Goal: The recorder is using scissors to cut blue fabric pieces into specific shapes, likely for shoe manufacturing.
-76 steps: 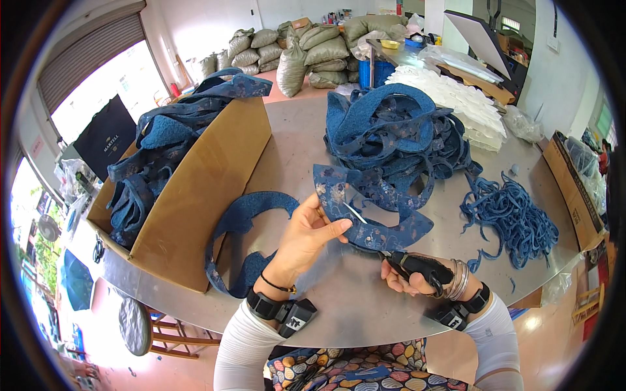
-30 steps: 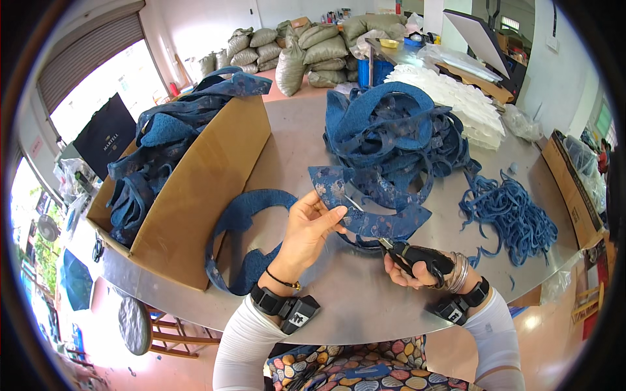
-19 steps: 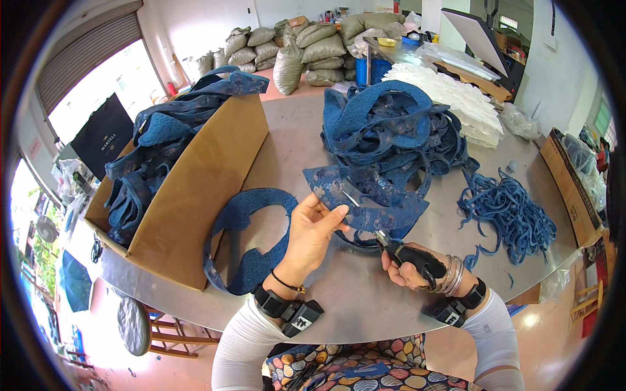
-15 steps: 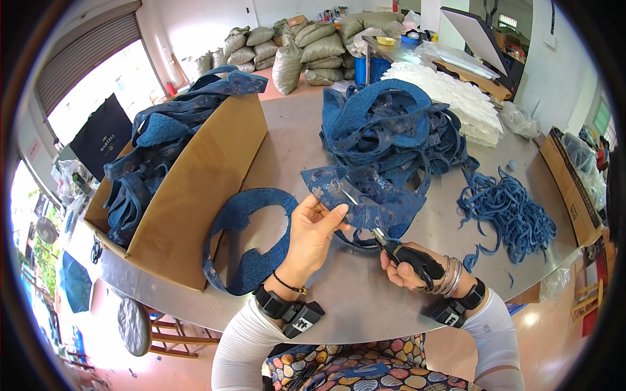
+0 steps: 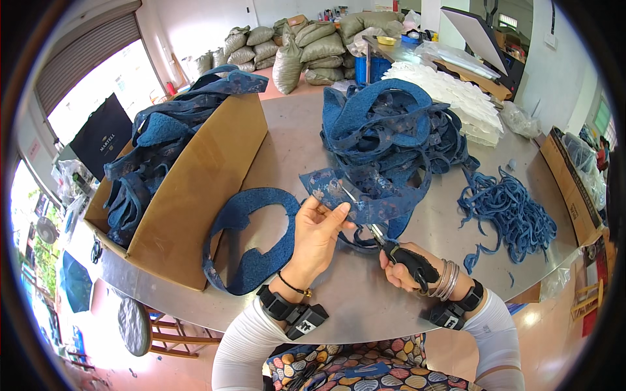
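The left hand pinches the near edge of a blue patterned fabric piece between thumb and fingertips, holding it lifted just above the bench. The piece's long axis runs from upper left to lower right, from a corner near the middle of the bench down toward the right hand. The right hand is closed around the black handles of a pair of scissors. The scissors' long axis slants from the handles at lower right up to the upper left, with the blades pointing away from the person and lying against the fabric piece, close to the left thumb.

Behind the held piece sits a large heap of blue fabric pieces, and the far end of the held piece touches or overlaps it. A loose pile of narrow blue trimmings lies on the bench to the right, well apart from the hands. A curved blue cut piece lies flat to the left of the left hand, leaning against a cardboard box filled with more blue pieces. White stacked material rests at the far side of the bench.
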Action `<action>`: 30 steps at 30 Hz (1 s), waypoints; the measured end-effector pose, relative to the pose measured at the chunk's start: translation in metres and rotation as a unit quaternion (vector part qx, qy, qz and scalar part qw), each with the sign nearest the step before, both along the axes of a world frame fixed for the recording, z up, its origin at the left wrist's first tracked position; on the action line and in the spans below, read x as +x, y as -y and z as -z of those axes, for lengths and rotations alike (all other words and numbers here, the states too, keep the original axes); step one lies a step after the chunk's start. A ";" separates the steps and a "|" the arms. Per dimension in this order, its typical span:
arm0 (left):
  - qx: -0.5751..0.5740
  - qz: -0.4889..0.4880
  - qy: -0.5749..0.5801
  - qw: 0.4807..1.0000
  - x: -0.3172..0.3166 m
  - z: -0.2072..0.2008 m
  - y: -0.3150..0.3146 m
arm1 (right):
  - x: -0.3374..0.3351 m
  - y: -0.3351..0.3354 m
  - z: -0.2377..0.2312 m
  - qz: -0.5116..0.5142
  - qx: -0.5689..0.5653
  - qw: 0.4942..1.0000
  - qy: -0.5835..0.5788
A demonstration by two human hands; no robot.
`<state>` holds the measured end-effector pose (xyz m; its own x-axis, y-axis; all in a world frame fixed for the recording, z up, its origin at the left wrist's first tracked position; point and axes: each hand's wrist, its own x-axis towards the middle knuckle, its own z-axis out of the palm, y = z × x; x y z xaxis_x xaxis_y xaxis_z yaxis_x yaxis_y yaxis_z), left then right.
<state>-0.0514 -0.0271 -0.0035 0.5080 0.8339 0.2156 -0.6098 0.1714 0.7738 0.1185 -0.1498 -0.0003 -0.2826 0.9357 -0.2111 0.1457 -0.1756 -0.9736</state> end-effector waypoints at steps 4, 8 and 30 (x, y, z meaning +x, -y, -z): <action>-0.003 0.015 -0.001 1.000 -0.001 0.001 -0.002 | 0.003 -0.002 0.005 0.001 0.006 1.000 0.020; -0.024 0.052 -0.014 0.998 -0.006 -0.005 -0.006 | 0.005 -0.005 0.016 -0.005 0.041 0.999 0.033; 0.080 -0.034 -0.033 0.996 -0.007 -0.005 -0.006 | -0.004 0.000 0.001 0.006 0.084 0.994 0.070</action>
<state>-0.0580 -0.0208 0.0020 0.4685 0.8247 0.3168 -0.5628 0.0022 0.8266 0.1146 -0.1497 -0.0011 -0.2506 0.9641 -0.0882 0.2803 -0.0149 -0.9598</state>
